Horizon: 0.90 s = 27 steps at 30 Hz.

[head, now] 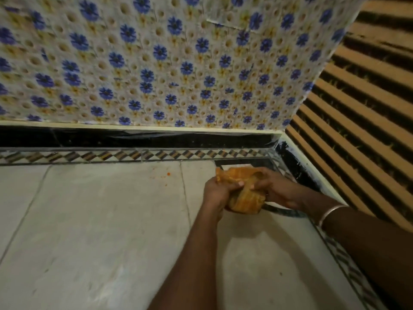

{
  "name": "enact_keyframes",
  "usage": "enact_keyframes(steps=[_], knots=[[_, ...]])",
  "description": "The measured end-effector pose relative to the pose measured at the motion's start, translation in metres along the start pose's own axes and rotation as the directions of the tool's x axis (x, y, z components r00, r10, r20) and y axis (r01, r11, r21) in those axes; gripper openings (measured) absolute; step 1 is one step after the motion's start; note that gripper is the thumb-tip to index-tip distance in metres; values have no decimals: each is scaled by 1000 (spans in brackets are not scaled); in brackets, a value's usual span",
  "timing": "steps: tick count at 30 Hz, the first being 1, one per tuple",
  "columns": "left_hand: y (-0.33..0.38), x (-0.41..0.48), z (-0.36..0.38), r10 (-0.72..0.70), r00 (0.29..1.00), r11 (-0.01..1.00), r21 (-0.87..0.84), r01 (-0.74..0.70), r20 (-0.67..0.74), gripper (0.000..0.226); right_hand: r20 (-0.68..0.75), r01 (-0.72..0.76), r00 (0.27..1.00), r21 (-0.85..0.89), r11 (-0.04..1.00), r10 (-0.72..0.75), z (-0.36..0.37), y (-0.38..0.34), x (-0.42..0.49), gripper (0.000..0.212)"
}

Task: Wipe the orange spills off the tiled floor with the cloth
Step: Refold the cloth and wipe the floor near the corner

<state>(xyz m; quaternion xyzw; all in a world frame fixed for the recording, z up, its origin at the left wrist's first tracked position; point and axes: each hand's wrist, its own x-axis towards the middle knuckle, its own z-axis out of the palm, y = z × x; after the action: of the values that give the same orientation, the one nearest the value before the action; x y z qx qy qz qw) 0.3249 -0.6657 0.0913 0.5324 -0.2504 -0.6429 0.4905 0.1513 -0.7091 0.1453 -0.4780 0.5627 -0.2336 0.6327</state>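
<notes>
Below, orange-flecked tiled floor (89, 220) by floral wall (156, 63); left hand (215, 191) and right hand (277, 189) fingers (259, 185) tight around cloth (245, 201).

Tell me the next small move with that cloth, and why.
Probably shift the cloth leftward and press it onto the small orange spot beside the patterned border. The left hand and right hand both grip the bunched cloth near the corner, while that spot sits unwiped to their left.
</notes>
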Motion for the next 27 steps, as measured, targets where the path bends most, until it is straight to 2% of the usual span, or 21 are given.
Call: enact_keyframes(steps=[2,4,7,11,16,21,25,26,27], knots=[[-1,6,-13,8,1000,1000,20,-7,-17,47,-74,15,997,58,998,-10,6,11,12,60],[-3,3,-27,9,998,997,79,-5,-60,35,-106,11,994,86,996,-2,13,33,24,62],[-5,6,-52,2,990,989,147,19,-139,25,-80,-31,996,81,996,37,36,50,29,51],[-12,15,-78,2,980,978,202,40,-201,28,-33,-44,998,43,998,45,57,54,48,45],[-10,34,-106,84,970,948,319,-8,-228,35,10,-54,998,-4,999,54,80,57,90,34],[9,71,-124,237,943,839,538,-78,-235,37,-25,-24,999,-20,999,24,101,56,137,29],[21,112,-136,303,911,765,642,-58,-279,48,-83,67,994,15,998,-66,107,50,169,31],[19,121,-139,333,895,723,690,-42,-295,53,-107,109,988,-44,993,-113,105,52,176,31],[16,128,-142,384,869,660,751,-21,-313,56,-140,173,970,-173,970,-198,101,56,182,32]])
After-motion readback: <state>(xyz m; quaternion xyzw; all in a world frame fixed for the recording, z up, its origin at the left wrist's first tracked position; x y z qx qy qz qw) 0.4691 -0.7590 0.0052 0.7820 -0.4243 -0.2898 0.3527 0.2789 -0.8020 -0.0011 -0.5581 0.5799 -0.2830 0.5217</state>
